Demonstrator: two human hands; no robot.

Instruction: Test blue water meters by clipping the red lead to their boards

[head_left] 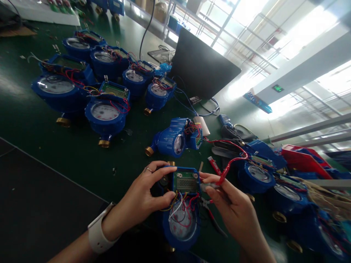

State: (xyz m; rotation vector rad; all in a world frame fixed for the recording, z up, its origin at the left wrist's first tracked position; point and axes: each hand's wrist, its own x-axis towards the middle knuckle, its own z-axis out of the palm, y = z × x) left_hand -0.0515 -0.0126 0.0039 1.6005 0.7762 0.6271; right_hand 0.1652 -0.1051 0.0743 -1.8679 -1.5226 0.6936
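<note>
A blue water meter (195, 228) stands in front of me, its round dial below an uncovered circuit board with a lit-segment display (185, 183). White, yellow and red wires spill from the board over the dial. My left hand (144, 193), with a ring and a white watch on the wrist, grips the left side of the display housing between thumb and fingers. At the housing's right edge, my right hand (236, 201) pinches the pale end of a thick red cable (232, 160). Fingers partly hide that end, so whether it is plugged in I cannot tell.
Pliers (215, 223) lie right of the meter, near a red-and-white tube (214, 166). Another meter (171, 138) lies tipped ahead. Several meters stand at left (105, 113) and right (257, 175). A laptop (203, 65) and red bin (304, 159) are farther back.
</note>
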